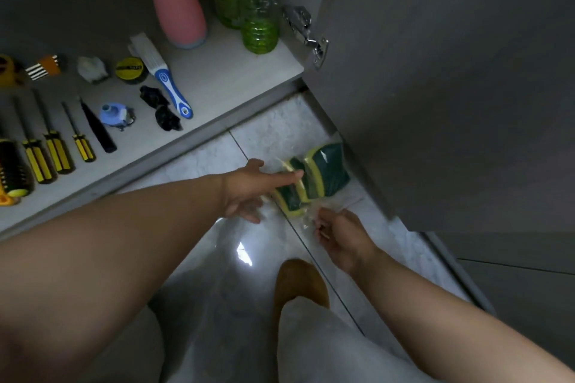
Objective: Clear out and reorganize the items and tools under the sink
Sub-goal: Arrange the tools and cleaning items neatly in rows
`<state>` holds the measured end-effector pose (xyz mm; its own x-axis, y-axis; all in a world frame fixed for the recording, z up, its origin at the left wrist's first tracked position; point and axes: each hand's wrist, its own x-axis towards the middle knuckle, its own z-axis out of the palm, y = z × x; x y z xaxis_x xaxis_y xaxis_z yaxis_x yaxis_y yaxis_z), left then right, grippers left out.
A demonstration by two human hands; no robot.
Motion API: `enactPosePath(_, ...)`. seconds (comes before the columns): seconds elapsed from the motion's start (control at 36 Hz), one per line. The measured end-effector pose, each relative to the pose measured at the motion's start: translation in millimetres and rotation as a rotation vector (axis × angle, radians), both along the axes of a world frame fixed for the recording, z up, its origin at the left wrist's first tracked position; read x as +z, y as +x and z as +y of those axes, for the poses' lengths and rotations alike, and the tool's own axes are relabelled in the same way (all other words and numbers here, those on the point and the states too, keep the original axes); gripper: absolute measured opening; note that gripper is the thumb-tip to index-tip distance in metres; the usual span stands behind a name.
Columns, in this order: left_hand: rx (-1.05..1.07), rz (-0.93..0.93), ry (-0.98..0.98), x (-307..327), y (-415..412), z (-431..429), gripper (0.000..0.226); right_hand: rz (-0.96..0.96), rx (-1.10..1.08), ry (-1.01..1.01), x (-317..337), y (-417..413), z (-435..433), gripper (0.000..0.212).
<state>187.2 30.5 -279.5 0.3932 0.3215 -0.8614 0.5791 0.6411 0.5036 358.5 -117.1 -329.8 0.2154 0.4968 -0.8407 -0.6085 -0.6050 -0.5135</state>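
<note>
A clear plastic pack of green-and-yellow scrub sponges (314, 179) lies on the white tiled floor below the open cabinet door. My left hand (249, 188) rests on the pack's left end, its index finger stretched across the sponges. My right hand (337, 235) pinches the clear wrapper at the pack's near edge. On the cabinet floor (217, 71) several yellow-and-black screwdrivers (53, 149) lie in a row, with a blue-and-white brush (169, 84) and a yellow-lidded tin (129, 70) beside them.
A pink bottle (179, 9) and two clear bottles of green liquid (258, 22) stand at the cabinet's back right. The grey door (451, 87) hangs open on the right, hinge (306, 31) exposed. A brown slipper (300, 283) sits on the floor near my knee.
</note>
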Motion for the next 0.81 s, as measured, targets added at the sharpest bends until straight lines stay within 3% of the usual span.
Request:
enactPosePath(0.11,0.099,-0.135,-0.061,4,-6,-1,0.105,-0.016,0.125,0.106,12,-15,3,0.015)
enactPosePath(0.17,0.179,-0.202,-0.062,7,-7,-1,0.107,-0.079,0.177,0.161,21,-23,8,0.019)
enactPosePath(0.28,0.197,-0.296,0.102,20,-5,0,0.11,-0.248,0.206,0.223,41,-38,22,0.017)
enactPosePath(0.44,0.3,-0.374,0.387,41,-9,10,0.053,-0.362,0.295,0.327,68,-45,40,0.022)
enactPosePath(0.61,0.35,-0.353,0.595,70,-28,35,0.029,-0.319,0.369,0.416,106,-40,59,0.039)
enactPosePath(0.69,0.336,-0.365,0.648,97,-43,49,0.029,-0.299,0.426,0.432,134,-38,75,0.039)
enactPosePath(0.81,0.381,-0.361,0.735,144,-67,61,0.045,-0.18,0.477,0.441,179,-43,98,0.032)
